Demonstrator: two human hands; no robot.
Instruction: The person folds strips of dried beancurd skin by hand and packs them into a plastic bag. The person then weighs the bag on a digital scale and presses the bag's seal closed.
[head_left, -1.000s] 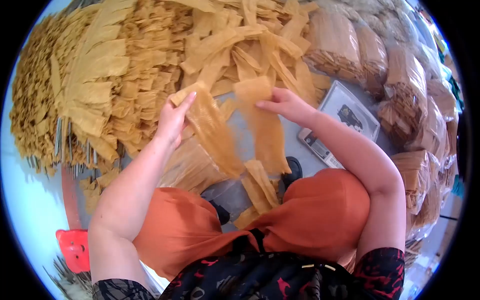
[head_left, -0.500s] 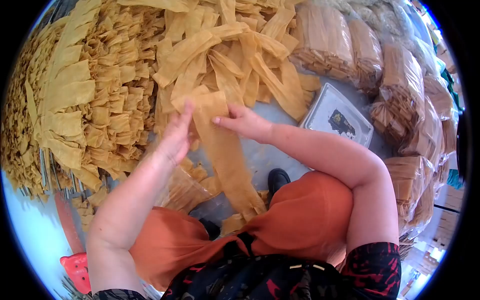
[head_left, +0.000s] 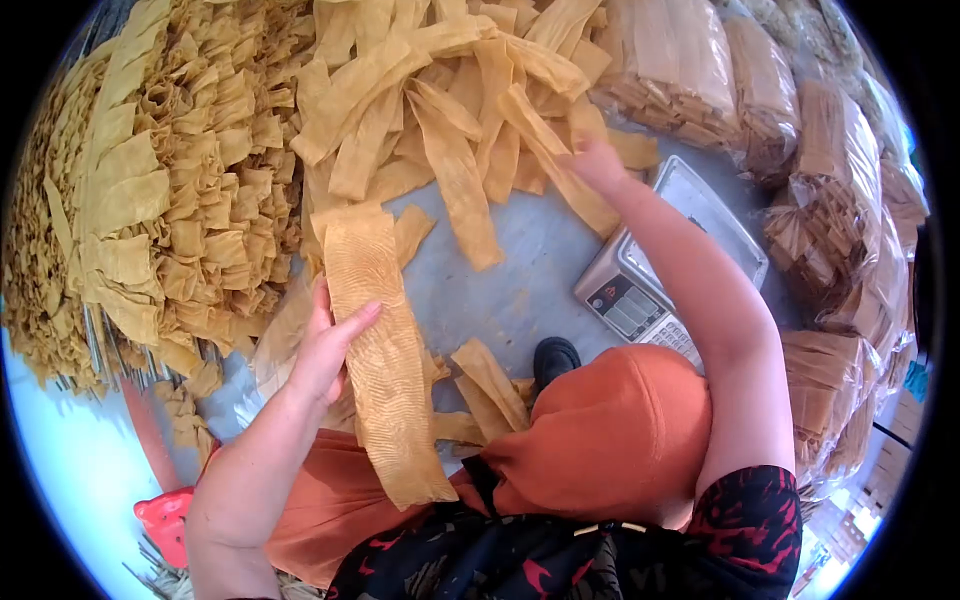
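A long, flat, yellow-tan strip with a rippled surface, which looks like dried tofu skin, hangs from my left hand. The thumb lies across its front and the fingers are behind it. Its lower end reaches over my lap. My right hand is stretched out to the loose heap, its fingers closed around another tofu skin strip at the heap's right side. Those fingertips are slightly blurred. Many more strips make up the loose heap ahead of me.
A tall layered stack of tofu skin stands on the left. A digital scale sits under my right forearm. Clear-bagged bundles line the right side. Loose pieces lie near my shoe. A red object is at lower left.
My right hand has let go of the strip that both hands held and moved right and away to the heap. The left hand has brought that strip nearer, and the scale's keypad now shows.
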